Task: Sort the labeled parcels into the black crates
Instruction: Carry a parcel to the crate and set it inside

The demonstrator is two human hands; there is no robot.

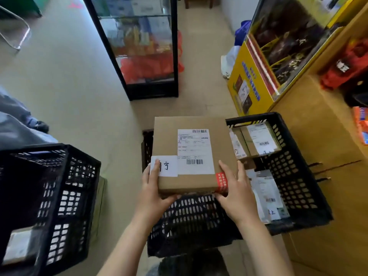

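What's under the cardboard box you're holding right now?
A black crate sits below the cardboard box, held by the left hand and right hand. Only the crate's near wall and a far-left corner show; the box covers its inside, so contents cannot be seen.

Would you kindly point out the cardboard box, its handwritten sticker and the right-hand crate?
cardboard box (165, 140): head view, bare top face, upper left.
handwritten sticker (169, 166): head view, its middle.
right-hand crate (288, 176): head view, inner right wall.
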